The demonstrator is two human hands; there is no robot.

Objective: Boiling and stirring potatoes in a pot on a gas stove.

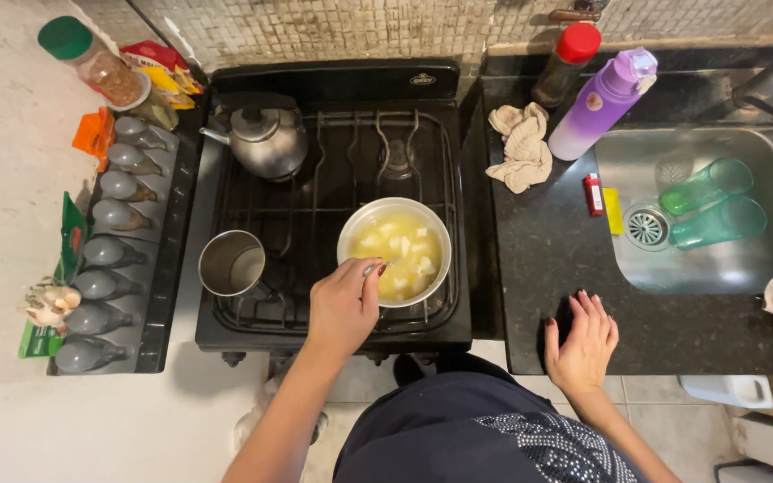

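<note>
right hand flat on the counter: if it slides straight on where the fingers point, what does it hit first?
The right hand points up across the dark counter. That line looks free until the small red lighter and yellow sponge by the sink edge. Most likely the lighter; the exact line is uncertain.

- We have one view only, from a camera worn on the person's head, looking almost straight down at arm's reach.
- We note the black stove (333,192) near frame centre, the tiled wall at 12 o'clock and the person's own body at 6 o'clock.
- We find the steel sink (762,268) at 3 o'clock and a row of grey bottles (105,255) at 9 o'clock.
- With no second view, no shared ground applies.
</note>
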